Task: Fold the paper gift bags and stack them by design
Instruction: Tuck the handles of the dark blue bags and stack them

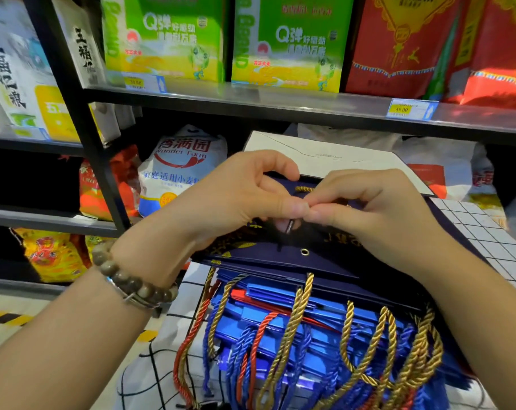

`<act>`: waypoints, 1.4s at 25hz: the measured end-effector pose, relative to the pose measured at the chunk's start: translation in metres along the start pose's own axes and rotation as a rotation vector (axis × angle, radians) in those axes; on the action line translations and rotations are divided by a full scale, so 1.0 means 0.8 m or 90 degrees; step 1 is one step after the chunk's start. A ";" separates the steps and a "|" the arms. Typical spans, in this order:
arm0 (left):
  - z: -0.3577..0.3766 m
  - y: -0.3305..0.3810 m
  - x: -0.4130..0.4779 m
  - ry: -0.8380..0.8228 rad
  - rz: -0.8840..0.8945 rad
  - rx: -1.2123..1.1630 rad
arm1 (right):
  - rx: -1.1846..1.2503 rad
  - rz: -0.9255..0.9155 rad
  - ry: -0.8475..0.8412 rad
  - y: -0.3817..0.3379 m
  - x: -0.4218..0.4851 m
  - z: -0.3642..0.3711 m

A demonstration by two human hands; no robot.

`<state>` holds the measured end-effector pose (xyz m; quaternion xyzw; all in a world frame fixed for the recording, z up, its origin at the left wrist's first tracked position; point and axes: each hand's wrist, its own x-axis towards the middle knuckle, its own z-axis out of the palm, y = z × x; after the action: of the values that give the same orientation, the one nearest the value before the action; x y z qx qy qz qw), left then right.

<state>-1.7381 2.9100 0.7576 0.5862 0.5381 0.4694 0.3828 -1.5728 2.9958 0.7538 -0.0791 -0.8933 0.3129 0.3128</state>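
Black metal shelving [251, 99] fills the area beyond and above both hands. Its upper level carries green boxes [168, 34] above the left hand and red boxes [398, 39] above the right hand. A white cloth with a black grid [472, 226] covers the surface under and to the right of the right hand and runs on below the left forearm. On this cloth, below both wrists and nearer the person, lies a stack of bright blue bags [265, 318], flattened, with gold, blue and red rope handles [298, 315] hanging off its near edge. The navy bag [333, 261] lies flat on top of that stack, directly under both hands, with gold print on its face partly hidden by the fingers. A flat white bag [324, 155] lies just beyond the fingertips, touching or overlapping the navy bag's far edge. A white flour sack [177, 164] stands on the lower shelf beyond the left hand. The left hand [236, 196] and right hand [369, 208] are together, fingers curled, thumb tips touching each other, pinching at the upper part of the navy bag. Whether the pinch takes the cord or the paper cannot be told. A beaded bracelet [126, 279] sits on the left wrist. A yellow price label [410, 109] is fixed to the shelf edge above the right hand. A short length of gold cord [304, 189] shows just beyond the joined thumbs. A metal eyelet [304, 251] sits in the navy bag just below them.
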 end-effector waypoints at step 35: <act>-0.005 -0.020 -0.033 0.125 0.308 0.632 | -0.187 0.040 -0.188 0.008 0.006 -0.009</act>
<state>-1.7461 2.8856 0.7399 0.7561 0.5781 0.2866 -0.1096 -1.5728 3.0063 0.7566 -0.1050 -0.9625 0.1974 0.1535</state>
